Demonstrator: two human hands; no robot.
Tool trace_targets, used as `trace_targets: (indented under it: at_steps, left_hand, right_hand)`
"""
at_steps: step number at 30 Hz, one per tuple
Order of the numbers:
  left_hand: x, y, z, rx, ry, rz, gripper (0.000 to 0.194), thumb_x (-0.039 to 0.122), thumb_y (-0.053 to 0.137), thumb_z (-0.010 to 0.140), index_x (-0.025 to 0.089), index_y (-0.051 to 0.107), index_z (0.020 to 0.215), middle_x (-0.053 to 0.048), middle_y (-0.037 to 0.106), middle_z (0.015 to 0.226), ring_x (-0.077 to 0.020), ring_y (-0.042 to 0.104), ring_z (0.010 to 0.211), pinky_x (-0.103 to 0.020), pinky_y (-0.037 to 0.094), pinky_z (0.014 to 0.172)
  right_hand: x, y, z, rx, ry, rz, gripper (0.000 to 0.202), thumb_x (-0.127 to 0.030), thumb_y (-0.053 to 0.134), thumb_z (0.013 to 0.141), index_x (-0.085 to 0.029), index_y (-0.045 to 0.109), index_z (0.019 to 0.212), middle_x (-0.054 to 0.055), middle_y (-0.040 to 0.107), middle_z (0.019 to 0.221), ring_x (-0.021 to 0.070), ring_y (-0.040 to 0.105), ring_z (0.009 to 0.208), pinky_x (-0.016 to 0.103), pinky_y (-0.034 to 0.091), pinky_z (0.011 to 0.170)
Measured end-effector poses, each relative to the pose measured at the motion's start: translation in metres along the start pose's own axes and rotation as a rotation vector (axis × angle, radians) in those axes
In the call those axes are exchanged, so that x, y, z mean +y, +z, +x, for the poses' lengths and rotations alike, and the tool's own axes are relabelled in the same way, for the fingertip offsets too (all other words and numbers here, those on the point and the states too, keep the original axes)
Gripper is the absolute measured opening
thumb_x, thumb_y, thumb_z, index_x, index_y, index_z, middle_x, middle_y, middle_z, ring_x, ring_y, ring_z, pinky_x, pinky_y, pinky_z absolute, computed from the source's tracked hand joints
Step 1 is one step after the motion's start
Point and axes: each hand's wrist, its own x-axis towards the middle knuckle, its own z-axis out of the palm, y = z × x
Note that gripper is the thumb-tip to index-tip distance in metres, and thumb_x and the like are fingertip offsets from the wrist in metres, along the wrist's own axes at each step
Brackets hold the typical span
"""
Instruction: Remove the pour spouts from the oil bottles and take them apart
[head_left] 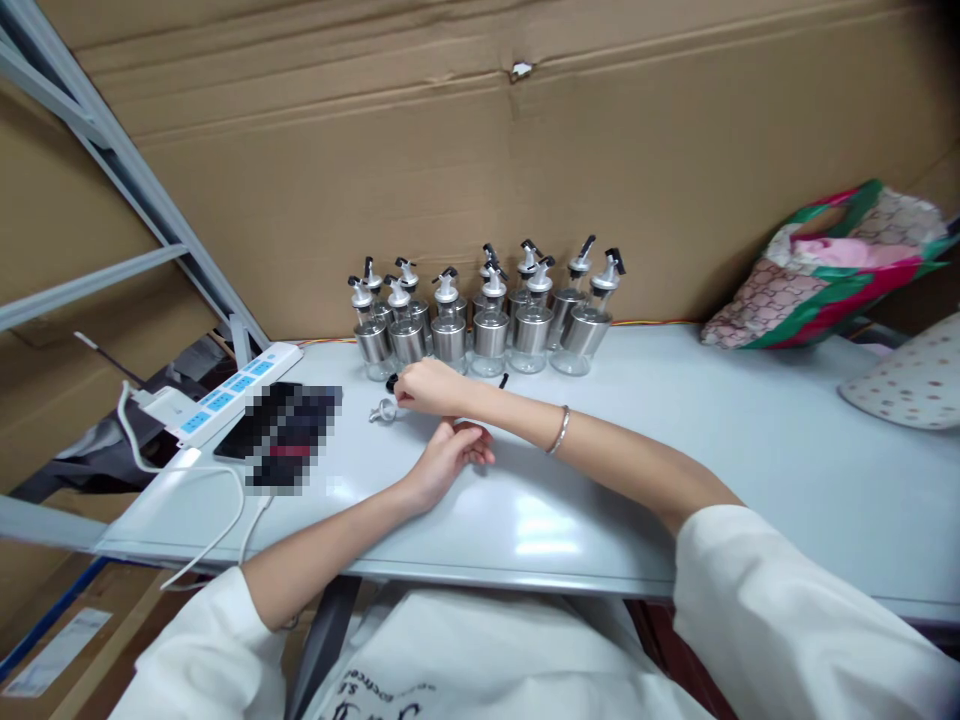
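Nearest, on the pale tabletop [465, 545], the left hand [439, 465] is rested with its fingers loosely curled toward the right, and nothing is seen to be grasped in it. Just beyond, the right hand [429, 386] is reached leftward across the far side of the left one, its forearm ringed by a bracelet [559, 430]. Its fingers are bent inward and partly hidden; whether anything is pinched there cannot be told. A small metal fitting [384, 411] is found just to the left of those fingers — nearer to the right hand than to the left one. Its long axis is laid roughly left to right, with the ringed end turned toward the hand and the slim end pointed left and slightly near. A black piece [391, 383] is seen beside the fingertips, on the fitting's far side. Farther off, glass bottles with steel sleeves [450, 340] are stood close together, topped with pourers, and backed by a cardboard wall [337, 180].
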Motion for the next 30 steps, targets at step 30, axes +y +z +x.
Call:
trace_targets:
  at_steps: [30]
  left_hand:
    - [0.008, -0.003, -0.003, -0.073, 0.064, 0.129, 0.032, 0.027, 0.074, 0.067, 0.018, 0.066, 0.096, 0.0, 0.063, 0.084, -0.0111, 0.055, 0.072, -0.022, 0.04, 0.065]
  right_hand:
    - [-0.013, -0.005, -0.142, 0.1, 0.58, 1.434, 0.03, -0.044, 0.069, 0.066, -0.015, 0.065, 0.067, -0.003, 0.055, 0.057, 0.0075, 0.042, 0.052, 0.023, 0.029, 0.05]
